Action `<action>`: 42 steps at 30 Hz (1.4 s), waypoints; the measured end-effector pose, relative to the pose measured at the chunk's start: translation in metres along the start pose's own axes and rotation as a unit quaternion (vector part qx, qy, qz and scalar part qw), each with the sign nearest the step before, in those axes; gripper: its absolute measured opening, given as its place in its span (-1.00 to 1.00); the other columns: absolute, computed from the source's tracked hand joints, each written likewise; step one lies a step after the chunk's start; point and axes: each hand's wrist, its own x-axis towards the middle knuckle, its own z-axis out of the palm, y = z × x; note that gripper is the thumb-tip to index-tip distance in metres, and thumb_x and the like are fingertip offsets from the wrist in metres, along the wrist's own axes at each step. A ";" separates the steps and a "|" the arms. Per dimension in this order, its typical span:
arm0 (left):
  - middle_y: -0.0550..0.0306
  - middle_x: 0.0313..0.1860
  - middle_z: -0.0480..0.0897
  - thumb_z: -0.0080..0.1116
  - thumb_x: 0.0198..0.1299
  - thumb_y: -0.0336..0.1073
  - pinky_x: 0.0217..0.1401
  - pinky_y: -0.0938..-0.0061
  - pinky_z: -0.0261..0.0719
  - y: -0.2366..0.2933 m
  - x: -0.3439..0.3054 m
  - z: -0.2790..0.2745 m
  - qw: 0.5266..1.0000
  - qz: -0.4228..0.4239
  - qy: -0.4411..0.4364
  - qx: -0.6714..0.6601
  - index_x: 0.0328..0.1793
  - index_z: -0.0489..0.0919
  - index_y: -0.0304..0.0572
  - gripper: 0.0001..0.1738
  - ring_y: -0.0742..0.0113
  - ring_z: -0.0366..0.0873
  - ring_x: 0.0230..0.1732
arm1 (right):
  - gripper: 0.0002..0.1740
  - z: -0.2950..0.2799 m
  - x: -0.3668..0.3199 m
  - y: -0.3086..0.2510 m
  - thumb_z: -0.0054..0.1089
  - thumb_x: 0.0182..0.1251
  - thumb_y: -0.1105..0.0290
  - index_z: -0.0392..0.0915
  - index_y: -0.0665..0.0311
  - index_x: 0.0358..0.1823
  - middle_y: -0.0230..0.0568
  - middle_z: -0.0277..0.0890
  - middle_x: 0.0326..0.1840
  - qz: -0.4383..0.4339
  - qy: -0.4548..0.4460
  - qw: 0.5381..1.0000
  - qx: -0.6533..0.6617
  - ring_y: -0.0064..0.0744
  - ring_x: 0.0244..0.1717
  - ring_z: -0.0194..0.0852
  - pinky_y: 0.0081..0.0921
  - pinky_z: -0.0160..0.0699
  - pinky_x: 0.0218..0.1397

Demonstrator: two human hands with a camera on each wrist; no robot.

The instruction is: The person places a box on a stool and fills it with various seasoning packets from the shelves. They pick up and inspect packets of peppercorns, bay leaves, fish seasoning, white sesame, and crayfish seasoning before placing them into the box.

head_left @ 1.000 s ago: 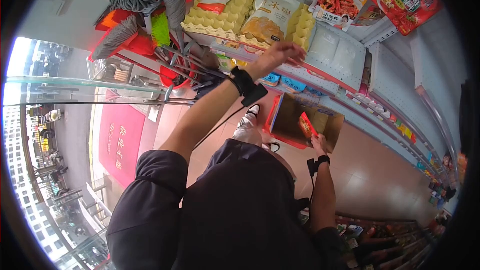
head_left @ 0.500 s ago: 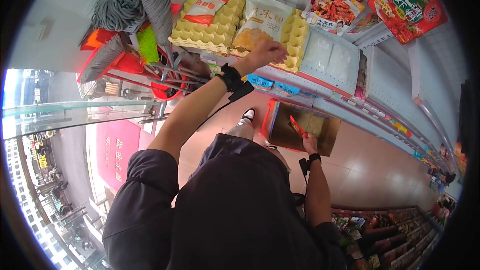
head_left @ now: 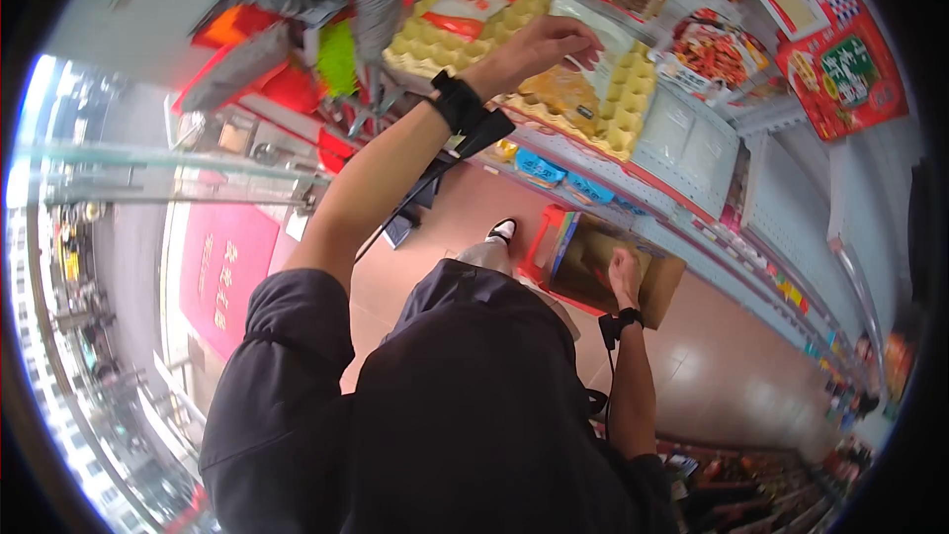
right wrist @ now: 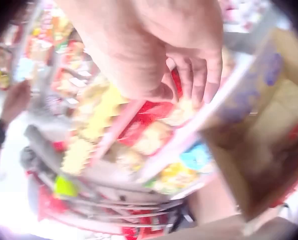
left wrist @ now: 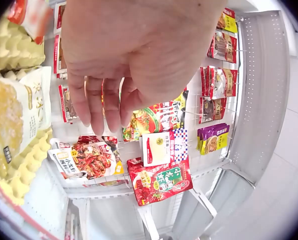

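Your left hand (head_left: 547, 45) hung empty, fingers loose, over the bag (head_left: 565, 96) on the egg tray (head_left: 633, 94); a careless brush could have knocked it off. Your right hand (head_left: 624, 272) was by the box (head_left: 662, 290), its grip too blurred to tell, and haste risked a snag there.

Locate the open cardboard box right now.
In the head view, the cardboard box is right of centre, beside the shelving, the right hand seen against its opening.

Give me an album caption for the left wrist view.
A bare left hand hovers before colourful packets, while a plastic bag lies on a yellow egg tray at the picture's left.
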 end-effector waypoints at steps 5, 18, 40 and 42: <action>0.11 -0.08 0.69 0.01 0.47 -0.20 0.12 0.46 0.63 0.021 -0.018 -0.005 0.999 0.014 0.008 0.040 0.09 0.61 -0.31 -0.68 0.37 0.68 -0.01 | -0.67 -0.126 -0.053 -0.286 0.12 0.38 0.44 0.64 0.25 0.13 -0.19 0.66 0.04 -0.359 -0.323 0.819 0.310 -0.37 -0.06 0.64 -0.45 0.63 0.05; 0.07 -0.08 0.71 -0.01 0.47 -0.30 0.09 0.42 0.63 0.063 -0.018 -0.062 0.999 0.025 0.007 0.041 0.09 0.62 -0.24 -0.74 0.33 0.69 -0.02 | -0.62 -0.117 -0.160 -0.489 0.08 0.48 0.29 0.57 0.51 0.07 -0.02 0.66 -0.01 -0.433 -0.763 0.339 0.339 -0.35 -0.02 0.59 -0.40 0.55 0.09; 0.13 -0.06 0.72 -0.04 0.47 -0.36 0.06 0.46 0.64 0.031 0.067 -0.173 0.999 0.030 -0.007 0.005 0.02 0.62 -0.26 -0.78 0.41 0.68 -0.08 | -0.72 -0.120 -0.005 -0.579 0.22 0.35 0.34 0.70 0.43 -0.11 -0.02 0.72 -0.11 -0.477 -0.679 0.489 0.269 -0.26 -0.08 0.72 -0.39 0.62 0.03; 0.12 -0.05 0.71 -0.04 0.47 -0.35 0.07 0.45 0.65 0.031 0.072 -0.171 1.000 0.018 -0.007 -0.011 0.03 0.62 -0.26 -0.77 0.40 0.68 -0.07 | -0.73 -0.119 0.001 -0.569 0.21 0.37 0.35 0.70 0.43 -0.10 -0.02 0.72 -0.10 -0.485 -0.673 0.477 0.290 -0.26 -0.07 0.72 -0.39 0.61 0.04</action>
